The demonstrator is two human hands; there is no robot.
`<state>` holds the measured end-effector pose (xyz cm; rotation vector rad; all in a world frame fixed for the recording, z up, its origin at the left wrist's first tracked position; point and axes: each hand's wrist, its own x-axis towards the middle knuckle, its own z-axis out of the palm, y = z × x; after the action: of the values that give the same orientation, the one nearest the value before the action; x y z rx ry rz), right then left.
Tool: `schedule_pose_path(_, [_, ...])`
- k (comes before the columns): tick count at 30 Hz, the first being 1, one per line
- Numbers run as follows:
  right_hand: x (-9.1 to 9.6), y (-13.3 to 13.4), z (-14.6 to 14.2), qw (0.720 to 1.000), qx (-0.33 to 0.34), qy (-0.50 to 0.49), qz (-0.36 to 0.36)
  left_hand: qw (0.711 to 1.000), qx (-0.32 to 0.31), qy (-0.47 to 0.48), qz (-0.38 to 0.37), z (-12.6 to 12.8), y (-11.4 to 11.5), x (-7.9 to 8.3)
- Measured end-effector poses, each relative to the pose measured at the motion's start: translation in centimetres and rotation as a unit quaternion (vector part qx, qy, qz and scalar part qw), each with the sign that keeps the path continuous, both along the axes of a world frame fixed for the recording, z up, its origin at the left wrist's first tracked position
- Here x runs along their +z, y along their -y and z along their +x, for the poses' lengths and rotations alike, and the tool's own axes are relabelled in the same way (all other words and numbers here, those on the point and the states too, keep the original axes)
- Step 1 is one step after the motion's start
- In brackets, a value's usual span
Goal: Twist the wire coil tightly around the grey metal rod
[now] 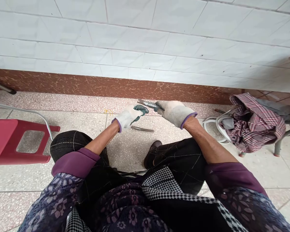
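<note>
Both hands wear white knit gloves with dark coated fingertips and purple cuffs. My right hand [176, 112] is closed around one end of a short brown rod wound with shiny silver wire [148, 103]; the rod's bare end points left. Just below that end, my left hand [130, 116] has its fingers curled together, and what they may hold is hidden. On the floor beneath the hands lies a second brown rod [142, 129], with a ridged stretch at its left end.
A red plastic stool [4, 138] stands at left. To the right, a red-and-white checked cloth [263, 119] hangs over a stool-like frame beside a white hoop-shaped object [211, 127]. A tiled wall [135, 38] rises ahead, and small yellow bits [108, 111] lie near its base.
</note>
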<state>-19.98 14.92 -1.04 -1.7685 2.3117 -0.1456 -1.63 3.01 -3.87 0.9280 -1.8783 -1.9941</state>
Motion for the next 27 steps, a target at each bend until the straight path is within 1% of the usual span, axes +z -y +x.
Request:
schedule_pose_path(1, [0.1, 0.2, 0.1, 1.0, -0.005, -0.001, -0.011, 1.0, -0.006, -0.004, 0.007, -0.1, -0.1, 0.0])
schedule_pose_path(2, [0.3, 0.2, 0.2, 0.999, -0.009, 0.017, -0.027, 1.0, -0.013, -0.012, 0.019, -0.2, -0.2, -0.1])
schedule_pose_path(3, [0.5, 0.2, 0.2, 0.997, -0.014, 0.061, -0.044, 0.999, -0.019, -0.02, 0.034, -0.4, -0.2, 0.0])
schedule_pose_path(4, [0.6, 0.1, 0.3, 0.99, -0.021, 0.129, -0.058, 0.998, -0.022, -0.029, 0.047, -0.5, -0.2, 0.0])
schedule_pose_path(5, [0.7, -0.1, 0.4, 0.975, -0.028, 0.211, -0.064, 0.998, -0.019, -0.036, 0.055, -0.5, -0.3, 0.2])
schedule_pose_path(7, [0.8, -0.6, 0.4, 0.926, -0.037, 0.37, -0.057, 0.998, -0.002, -0.043, 0.05, -0.6, -0.3, 0.6])
schedule_pose_path(9, [0.6, -1.1, 0.2, 0.872, -0.029, 0.487, -0.039, 0.999, 0.021, -0.039, 0.021, -0.5, -0.3, 1.2])
schedule_pose_path(10, [0.4, -1.2, 0.1, 0.844, -0.017, 0.535, -0.027, 0.999, 0.019, -0.044, 0.014, -0.3, -0.4, 1.6])
schedule_pose_path(12, [-0.3, -1.3, -0.2, 0.784, 0.017, 0.621, 0.009, 0.997, -0.016, -0.066, 0.021, 0.2, -0.4, 2.2])
schedule_pose_path(14, [-1.0, -1.0, -0.4, 0.724, 0.062, 0.686, 0.044, 0.992, -0.069, -0.098, 0.049, 0.8, -0.4, 2.5])
schedule_pose_path(15, [-1.3, -0.8, -0.4, 0.708, 0.079, 0.7, 0.054, 0.988, -0.084, -0.111, 0.062, 1.0, -0.2, 2.6])
schedule_pose_path(16, [-1.5, -0.5, -0.3, 0.709, 0.088, 0.698, 0.052, 0.987, -0.085, -0.119, 0.072, 1.1, -0.1, 2.5])
schedule_pose_path(17, [-1.5, -0.1, -0.2, 0.727, 0.087, 0.68, 0.037, 0.987, -0.072, -0.122, 0.077, 1.1, 0.1, 2.4])
schedule_pose_path(18, [-1.5, 0.2, 0.1, 0.759, 0.077, 0.646, 0.008, 0.988, -0.049, -0.123, 0.079, 1.1, 0.3, 2.2])
schedule_pose_path(19, [-1.4, 0.5, 0.4, 0.797, 0.058, 0.6, -0.032, 0.989, -0.022, -0.124, 0.08, 0.9, 0.5, 1.9])
schedule_pose_path(21, [-1.1, 1.0, 1.0, 0.869, 0.01, 0.478, -0.13, 0.988, 0.021, -0.127, 0.084, 0.4, 0.8, 1.4])
schedule_pose_path(23, [-0.8, 1.1, 1.6, 0.919, -0.01, 0.33, -0.215, 0.986, 0.04, -0.131, 0.099, -0.2, 0.9, 1.1])
schedule_pose_path(24, [-0.7, 1.1, 1.8, 0.937, -0.009, 0.258, -0.236, 0.984, 0.041, -0.133, 0.11, -0.4, 0.9, 0.9])
schedule_pose_path(25, [-0.6, 1.1, 2.0, 0.95, -0.002, 0.198, -0.243, 0.983, 0.04, -0.134, 0.12, -0.5, 0.9, 0.9])
schedule_pose_path(26, [-0.4, 1.0, 2.1, 0.958, 0.004, 0.157, -0.242, 0.982, 0.037, -0.135, 0.128, -0.6, 0.9, 0.8])
schedule_pose_path(27, [-0.3, 0.8, 2.2, 0.962, 0.006, 0.143, -0.234, 0.981, 0.03, -0.137, 0.133, -0.7, 0.9, 0.9])
